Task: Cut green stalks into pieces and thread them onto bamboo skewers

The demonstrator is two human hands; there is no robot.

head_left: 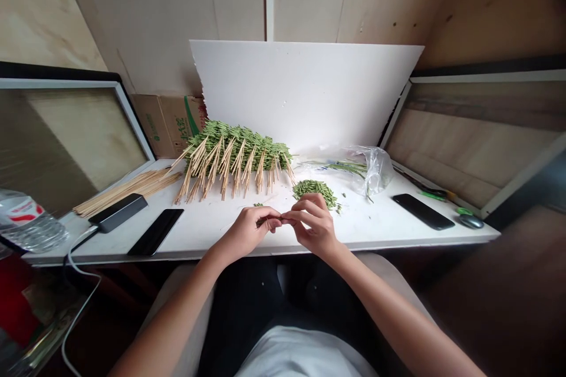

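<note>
My left hand [250,231] and my right hand [315,225] meet over the front edge of the white table [190,241], fingers pinched together. Something thin and dark, too small to make out, is between them. Just behind my right hand lies a heap of short green pieces [316,189]. Further back on the left, a large stack of skewered green pieces [247,147] has its wooden sticks [212,174] pointing toward me. A small green bit [258,205] shows behind my left hand.
Bare sticks [128,191], a black box [118,212] with a cable, a phone [155,232] and a plastic bottle [29,221] are left. Rightward are a clear bag [377,168], long green stems [342,166], another phone [423,211] and scissors [433,190]. A white board [309,94] stands behind.
</note>
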